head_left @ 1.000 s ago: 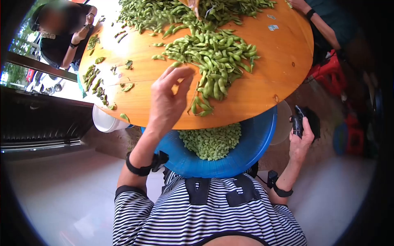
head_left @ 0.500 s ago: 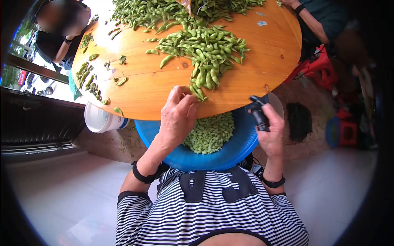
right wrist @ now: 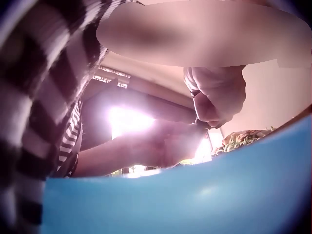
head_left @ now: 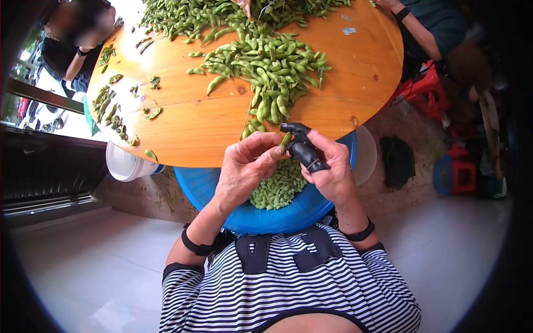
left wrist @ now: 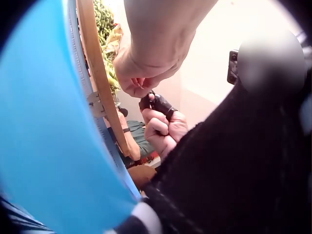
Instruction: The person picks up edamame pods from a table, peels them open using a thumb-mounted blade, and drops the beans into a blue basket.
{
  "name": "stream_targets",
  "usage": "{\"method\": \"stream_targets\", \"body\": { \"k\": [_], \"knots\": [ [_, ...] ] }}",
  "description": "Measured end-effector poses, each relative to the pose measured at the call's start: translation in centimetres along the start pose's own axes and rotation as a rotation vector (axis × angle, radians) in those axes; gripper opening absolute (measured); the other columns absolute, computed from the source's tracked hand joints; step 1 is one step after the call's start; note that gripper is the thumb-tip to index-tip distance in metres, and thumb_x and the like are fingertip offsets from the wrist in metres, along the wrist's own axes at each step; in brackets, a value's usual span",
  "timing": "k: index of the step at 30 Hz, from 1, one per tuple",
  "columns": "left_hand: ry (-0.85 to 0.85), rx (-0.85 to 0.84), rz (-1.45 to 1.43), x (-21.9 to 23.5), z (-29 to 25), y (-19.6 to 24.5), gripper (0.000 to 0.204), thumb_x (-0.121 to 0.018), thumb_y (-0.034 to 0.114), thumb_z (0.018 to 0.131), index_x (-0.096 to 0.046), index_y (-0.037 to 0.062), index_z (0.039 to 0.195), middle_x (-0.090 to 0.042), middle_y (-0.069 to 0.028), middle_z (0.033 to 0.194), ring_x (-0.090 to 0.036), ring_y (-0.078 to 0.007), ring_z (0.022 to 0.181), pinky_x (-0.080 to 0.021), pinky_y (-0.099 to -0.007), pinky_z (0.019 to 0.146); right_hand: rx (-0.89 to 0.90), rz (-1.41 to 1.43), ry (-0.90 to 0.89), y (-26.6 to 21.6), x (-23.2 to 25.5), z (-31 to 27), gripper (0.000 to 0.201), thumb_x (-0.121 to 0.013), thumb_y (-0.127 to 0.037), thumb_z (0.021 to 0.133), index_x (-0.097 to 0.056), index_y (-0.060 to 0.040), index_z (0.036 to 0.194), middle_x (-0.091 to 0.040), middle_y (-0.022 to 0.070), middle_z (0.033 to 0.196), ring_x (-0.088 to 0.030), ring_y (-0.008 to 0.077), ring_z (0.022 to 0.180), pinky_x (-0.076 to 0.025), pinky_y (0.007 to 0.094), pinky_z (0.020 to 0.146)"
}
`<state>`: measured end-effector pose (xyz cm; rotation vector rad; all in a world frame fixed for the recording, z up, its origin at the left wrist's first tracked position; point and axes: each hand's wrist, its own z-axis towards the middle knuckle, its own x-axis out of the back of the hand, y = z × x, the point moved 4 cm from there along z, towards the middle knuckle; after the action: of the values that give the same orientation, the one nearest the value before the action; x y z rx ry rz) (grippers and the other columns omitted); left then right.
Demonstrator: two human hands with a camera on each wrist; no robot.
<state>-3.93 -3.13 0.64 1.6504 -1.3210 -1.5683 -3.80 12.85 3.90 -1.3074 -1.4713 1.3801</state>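
Over the blue basin [head_left: 288,217], my left hand [head_left: 273,151] pinches one green pod [head_left: 285,139] at the table's near edge. My right hand [head_left: 321,154] grips a small black tool [head_left: 303,145] and holds its tip against that pod. The basin, under the table edge, holds a heap of pale green beans [head_left: 279,187]. A big pile of green pods [head_left: 266,61] lies on the round wooden table [head_left: 194,127] just beyond my hands. In the left wrist view, my left hand [left wrist: 141,84] and my right hand [left wrist: 163,127] with the black tool [left wrist: 155,102] meet beside the table edge [left wrist: 97,83].
A white bucket [head_left: 125,164] stands under the table at the left. Loose pods [head_left: 111,111] lie along the table's left rim. One person sits at the far left [head_left: 66,50] and another's arm [head_left: 416,25] reaches in at the far right. Red stools [head_left: 425,91] stand to the right.
My left hand took a pod from the pile and drew it back to the table edge. My right hand rose from my side with the black tool and met it over the basin.
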Motion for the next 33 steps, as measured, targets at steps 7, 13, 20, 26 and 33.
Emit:
{"method": "stream_targets", "body": {
  "k": [7,13,20,26,33],
  "knots": [
    [0.046,0.074,0.011,-0.9,0.3,1.0,0.014,-0.066,0.008,0.089,-0.067,-0.0008,0.100,-0.056,0.0019,0.067,-0.045,-0.0042,0.049,-0.033,-0.0184,0.043,0.031,-0.127,-0.014,-0.4,0.3,-0.3,0.037,-0.052,0.010,0.077,-0.062,0.0015,0.112,-0.056,-0.0007,0.077,-0.049,0.0040,0.072,-0.041,0.0192,0.064],
    [0.104,-0.097,0.284,-0.9,0.2,1.0,0.012,-0.066,0.010,0.090,-0.066,-0.0002,0.097,-0.056,0.0025,0.064,-0.038,-0.0009,0.043,-0.025,-0.0175,0.039,0.157,-0.248,-0.040,-0.2,0.8,0.1,0.038,-0.052,0.009,0.077,-0.064,0.0005,0.112,-0.056,-0.0004,0.079,-0.047,0.0031,0.068,-0.040,0.0185,0.061],
    [-0.156,0.271,-0.337,-0.9,0.4,-0.1,0.008,-0.066,0.011,0.090,-0.066,0.0035,0.093,-0.062,-0.0011,0.074,-0.044,-0.0025,0.046,-0.029,-0.0179,0.040,-0.242,0.545,-0.298,2.5,2.2,0.1,0.040,-0.052,0.009,0.078,-0.062,-0.0001,0.116,-0.059,-0.0004,0.083,-0.050,0.0050,0.067,-0.039,0.0175,0.062],
    [-0.059,0.115,-0.039,-1.9,0.0,-0.1,0.010,-0.068,0.011,0.088,-0.061,0.0034,0.091,-0.059,0.0011,0.072,-0.046,-0.0025,0.049,-0.030,-0.0178,0.042,-0.019,-0.092,-0.011,0.3,0.9,-0.8,0.042,-0.051,0.008,0.072,-0.061,0.0031,0.112,-0.058,0.0039,0.087,-0.052,0.0142,0.071,-0.042,0.0207,0.068],
    [-0.071,-0.047,0.410,-1.1,-0.8,0.2,0.018,-0.054,0.016,0.097,-0.060,-0.0015,0.096,-0.061,-0.0034,0.074,-0.051,-0.0064,0.052,-0.039,-0.0223,0.045,0.279,-0.402,-0.023,0.5,0.8,-1.3,0.042,-0.046,0.010,0.070,-0.060,0.0056,0.109,-0.050,0.0059,0.079,-0.047,0.0128,0.066,-0.038,0.0215,0.058]
  ]
}}
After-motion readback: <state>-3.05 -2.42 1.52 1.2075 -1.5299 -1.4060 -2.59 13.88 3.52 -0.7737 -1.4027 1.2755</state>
